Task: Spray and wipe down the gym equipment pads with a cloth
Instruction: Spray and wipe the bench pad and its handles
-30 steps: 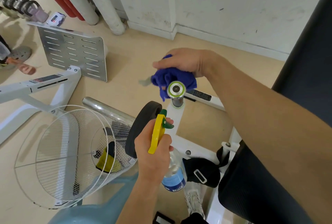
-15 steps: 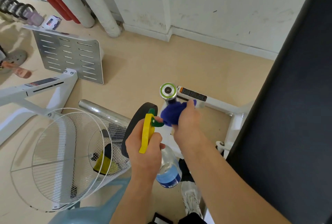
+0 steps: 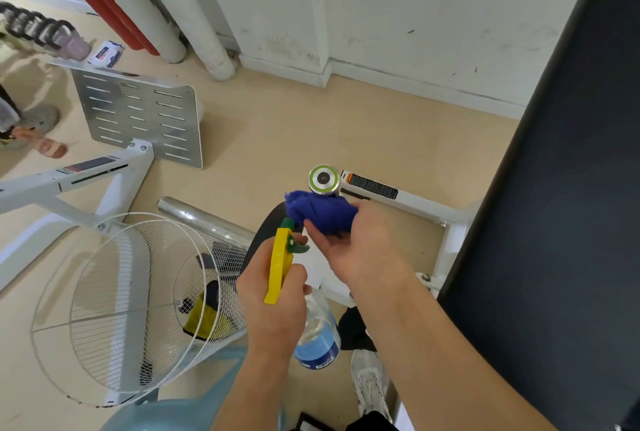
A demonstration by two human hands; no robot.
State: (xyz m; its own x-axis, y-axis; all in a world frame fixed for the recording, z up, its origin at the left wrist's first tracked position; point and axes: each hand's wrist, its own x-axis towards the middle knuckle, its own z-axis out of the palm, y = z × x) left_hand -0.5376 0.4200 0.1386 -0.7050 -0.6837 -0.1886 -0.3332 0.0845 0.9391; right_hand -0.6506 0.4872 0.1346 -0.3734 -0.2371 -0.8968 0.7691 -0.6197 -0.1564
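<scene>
A white mesh sneaker (image 3: 370,384) and black trouser hem (image 3: 373,422) are worn.

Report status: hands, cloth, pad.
Left hand grips bottle, right hand holds cloth. Cloth bunched by the nozzle, off the pad. Nothing blocking the pad.

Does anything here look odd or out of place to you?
Nothing looks spilled or broken. A wipes pack lies loose on the floor by the pipes, and the wall is scuffed. Bottle and cloth are held securely.
</scene>
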